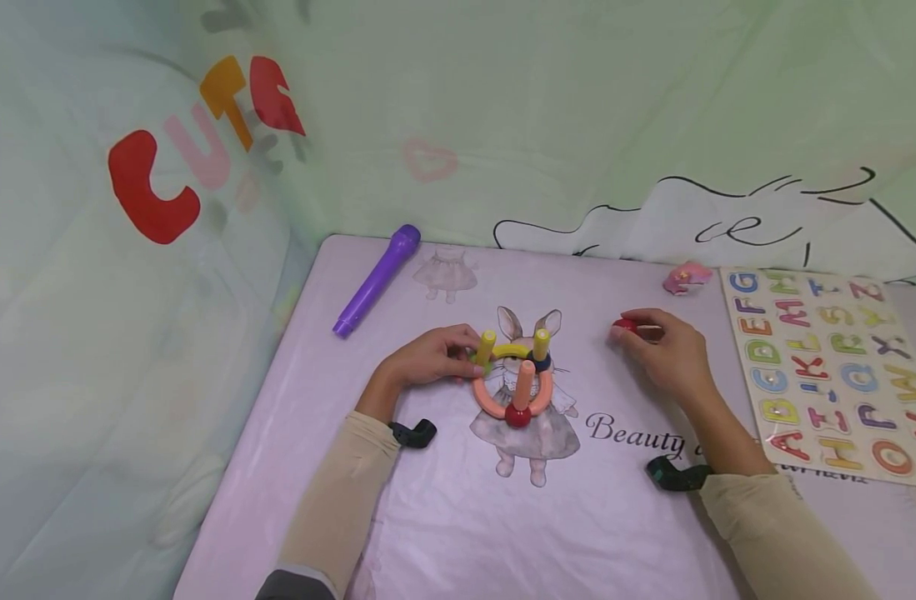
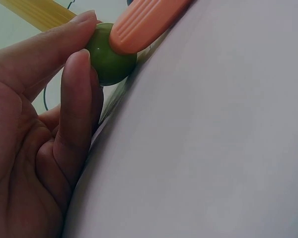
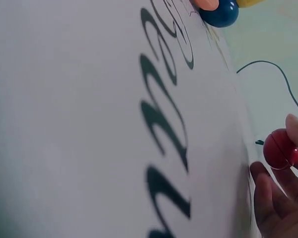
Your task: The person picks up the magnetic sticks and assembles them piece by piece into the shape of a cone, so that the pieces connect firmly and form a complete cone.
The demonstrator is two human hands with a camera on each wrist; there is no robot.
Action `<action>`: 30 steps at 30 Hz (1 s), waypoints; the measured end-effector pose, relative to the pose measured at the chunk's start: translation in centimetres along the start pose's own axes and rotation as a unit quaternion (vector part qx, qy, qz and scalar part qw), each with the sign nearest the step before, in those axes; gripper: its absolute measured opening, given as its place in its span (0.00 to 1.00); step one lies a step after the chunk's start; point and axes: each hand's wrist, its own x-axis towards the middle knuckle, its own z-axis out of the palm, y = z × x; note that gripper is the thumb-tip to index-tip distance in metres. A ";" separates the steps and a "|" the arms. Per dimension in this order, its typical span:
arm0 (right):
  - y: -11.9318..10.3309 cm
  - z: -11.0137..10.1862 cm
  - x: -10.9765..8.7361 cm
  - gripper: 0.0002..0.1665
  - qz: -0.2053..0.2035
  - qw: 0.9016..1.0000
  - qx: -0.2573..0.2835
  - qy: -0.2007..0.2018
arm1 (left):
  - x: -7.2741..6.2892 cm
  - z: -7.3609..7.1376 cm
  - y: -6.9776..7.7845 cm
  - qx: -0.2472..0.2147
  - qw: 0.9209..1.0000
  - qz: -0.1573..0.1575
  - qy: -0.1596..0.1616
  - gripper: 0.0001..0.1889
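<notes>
In the head view, a toy frame of curved rods and balls lies on the printed cloth: orange curved rods point(image 1: 490, 406), a yellow curved rod point(image 1: 512, 351), a red ball point(image 1: 518, 415) and a blue ball point(image 1: 538, 362). Two yellow sticks point(image 1: 542, 340) and one orange stick point(image 1: 525, 383) rise from it. My left hand point(image 1: 437, 357) pinches the frame's green ball point(image 2: 111, 59) between thumb and fingers; an orange rod and a yellow stick meet there. Off to the right, my right hand point(image 1: 673, 354) holds a loose red ball point(image 3: 280, 148) at its fingertips.
A purple toy microphone point(image 1: 377, 282) lies at the back left. A small pink toy point(image 1: 687, 277) sits at the back, beside an alphabet board point(image 1: 833, 375) on the right. Hanging printed cloth point(image 1: 458, 108) borders the table at the back and left.
</notes>
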 end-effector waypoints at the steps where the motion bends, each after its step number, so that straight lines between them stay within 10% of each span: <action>1: -0.1 0.0 -0.1 0.35 -0.002 1.000 0.003 -0.001 | 0.0 0.0 0.0 0.000 1.000 0.000 0.000 0.12; 30: -9.2 -0.1 -2.7 0.27 -0.084 0.988 0.125 -0.045 | -0.2 -0.1 0.3 0.006 1.000 -0.012 -0.001 0.13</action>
